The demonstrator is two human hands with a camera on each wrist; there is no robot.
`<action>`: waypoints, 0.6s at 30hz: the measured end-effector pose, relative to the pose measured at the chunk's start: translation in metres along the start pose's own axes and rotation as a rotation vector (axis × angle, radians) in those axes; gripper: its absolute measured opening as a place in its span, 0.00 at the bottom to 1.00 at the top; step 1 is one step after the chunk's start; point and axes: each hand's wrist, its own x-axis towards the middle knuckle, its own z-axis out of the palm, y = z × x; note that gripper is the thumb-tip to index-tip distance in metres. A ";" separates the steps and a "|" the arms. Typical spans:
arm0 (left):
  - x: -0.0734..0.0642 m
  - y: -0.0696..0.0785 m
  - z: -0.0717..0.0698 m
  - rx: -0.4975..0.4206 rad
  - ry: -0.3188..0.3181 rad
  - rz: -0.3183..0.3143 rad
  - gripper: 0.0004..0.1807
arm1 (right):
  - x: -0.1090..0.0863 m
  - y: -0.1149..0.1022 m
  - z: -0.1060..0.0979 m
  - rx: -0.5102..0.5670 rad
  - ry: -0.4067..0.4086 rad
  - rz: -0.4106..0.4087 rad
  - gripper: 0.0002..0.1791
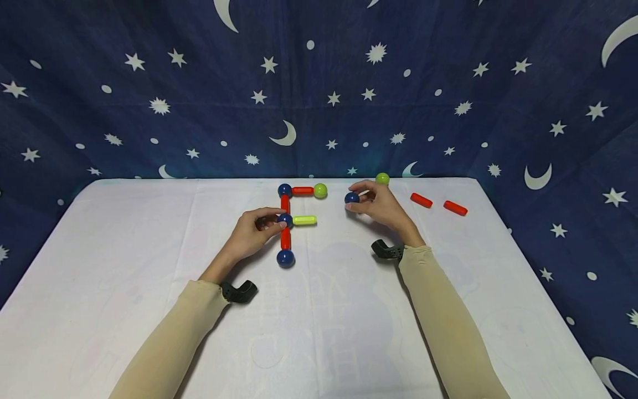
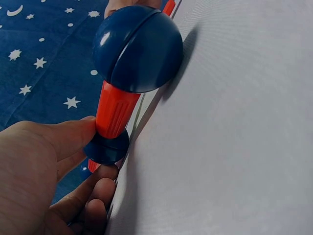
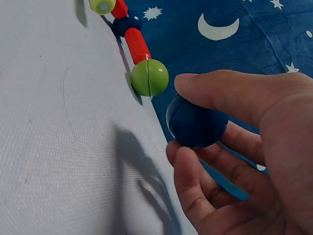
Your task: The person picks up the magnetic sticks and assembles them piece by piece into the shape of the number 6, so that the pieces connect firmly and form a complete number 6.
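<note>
My left hand (image 1: 253,231) pinches the middle blue ball (image 1: 285,220) of a shape made of balls and rods lying on the table. Red rods (image 1: 286,239) run from that ball to a blue ball (image 1: 286,258) at the near end and another blue ball (image 1: 284,190) at the far end. A yellow-green rod (image 1: 304,220) sticks out to the right from the middle ball. From the far ball, a red rod (image 1: 302,191) leads to a green ball (image 1: 320,190). Between thumb and fingers, my right hand (image 1: 380,206) holds a loose blue ball (image 3: 196,121), apart from the shape.
Behind my right hand, a green ball (image 1: 382,178) sits near the table's far edge. Two loose red rods (image 1: 421,200) lie farther right. A dark blue cloth (image 1: 339,127) with stars and moons hangs behind the white table (image 1: 124,249).
</note>
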 end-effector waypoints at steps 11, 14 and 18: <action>0.000 0.000 0.000 -0.001 0.003 0.005 0.17 | -0.001 -0.001 0.001 -0.029 -0.024 -0.032 0.25; 0.000 -0.001 0.000 -0.001 0.003 0.003 0.17 | -0.002 -0.001 0.001 -0.023 -0.051 -0.031 0.24; 0.000 -0.001 0.001 -0.001 0.005 0.008 0.17 | -0.001 0.000 0.003 -0.045 -0.105 -0.061 0.23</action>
